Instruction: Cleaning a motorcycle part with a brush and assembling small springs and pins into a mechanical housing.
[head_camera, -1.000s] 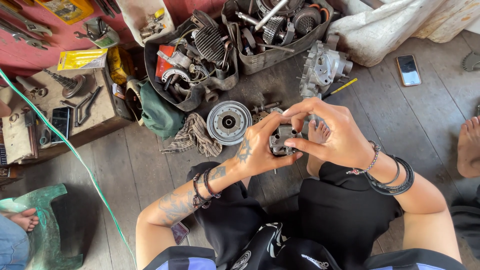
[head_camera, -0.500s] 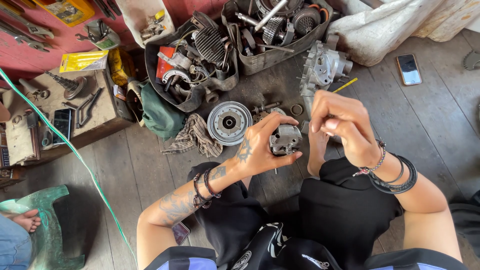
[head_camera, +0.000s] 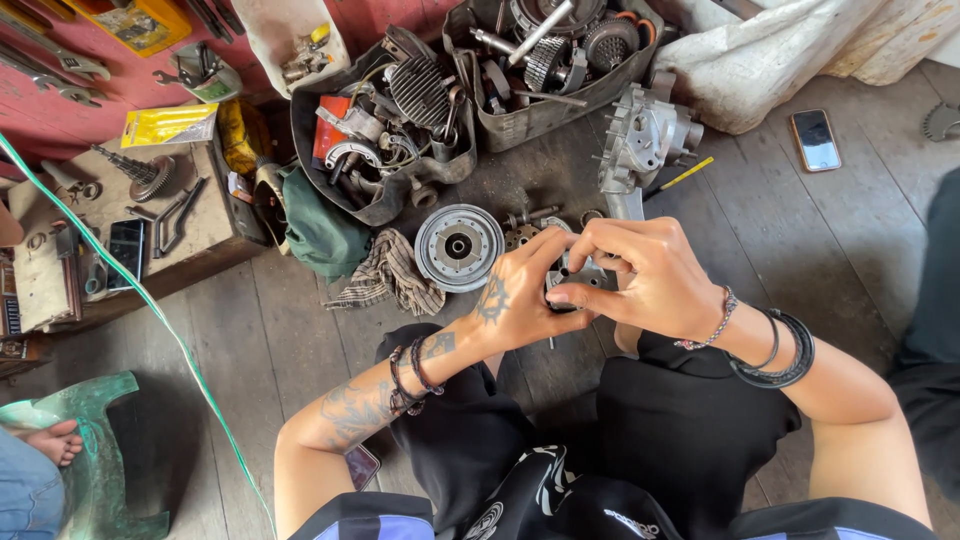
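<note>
Moved: right hand (head_camera: 655, 285) has come back in since half a second ago, when it hung off to the side; now both hands are together again, cupped round the small metal engine part (head_camera: 578, 278).
Floor: wooden plank floor (head_camera: 800, 240) carries everything; person sits on it, legs in black, part held over the lap.
Cloth: big white cloth bundle (head_camera: 760, 60) top right, well apart from the hands.
Bins: two dark tubs of engine scrap, one with the finned cylinder (head_camera: 385, 130), one with gears and shafts (head_camera: 545, 60), both beyond the hands.
Counter: low wooden counter (head_camera: 200, 225) on the left with a bevel gear, pliers and a phone-like thing.
Casing: grey cast engine casing (head_camera: 645, 135) just past the hands, yellow pencil-like stick beside it.
Disc: round clutch-type disc (head_camera: 458, 247) lies flat just beside the left hand (head_camera: 515, 300), checked rag (head_camera: 390, 280) next to it.
Phone: smartphone (head_camera: 817, 140) face up, far right.
Hands: both clamped on the part, fingertips pressing at its top; most of it is hidden, so can't tell exactly what they're fitting.
Progress: my guess is mid-fiddle, some small piece being seated or worked loose; loose bits lie on the floor right behind the hands, so plenty looks left.
In the way: nothing really blocks the hands, just clutter close by.
</note>
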